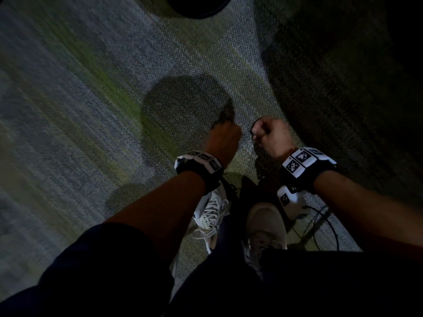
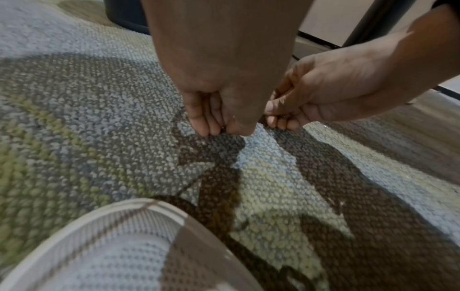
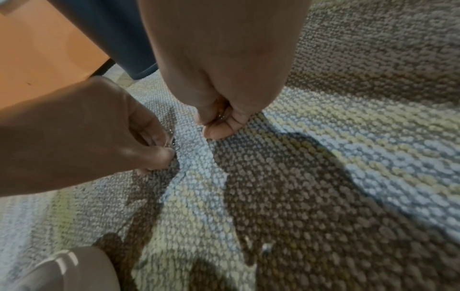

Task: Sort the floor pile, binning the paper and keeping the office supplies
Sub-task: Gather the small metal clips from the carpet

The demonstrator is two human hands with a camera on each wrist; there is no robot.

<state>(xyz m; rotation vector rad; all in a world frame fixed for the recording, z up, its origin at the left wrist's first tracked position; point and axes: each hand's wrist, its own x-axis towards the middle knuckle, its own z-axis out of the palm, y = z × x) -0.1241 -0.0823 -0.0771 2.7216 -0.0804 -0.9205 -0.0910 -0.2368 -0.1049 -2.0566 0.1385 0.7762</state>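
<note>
Both hands are down at the patterned carpet [image 1: 114,110], close together with fingers curled. My left hand [image 2: 219,130] pinches small shiny wire pieces, likely paper clips [image 3: 171,142], with its fingertips touching the carpet. My right hand [image 3: 219,126] is closed around more glinting metal bits [image 3: 221,116] just above the floor. In the head view the left hand [image 1: 226,131] and right hand [image 1: 261,133] show only their backs, and a thin dark curved piece [image 1: 253,125] sticks out of the right fist. No paper is visible on the floor.
A dark round bin [image 1: 194,8] stands ahead on the carpet, also seen as the bin [image 3: 119,39] beside an orange wooden panel [image 3: 37,59]. My white shoe [image 1: 212,213] and grey shoe [image 1: 265,225] are right below the hands. A black cable [image 1: 325,225] loops at the right.
</note>
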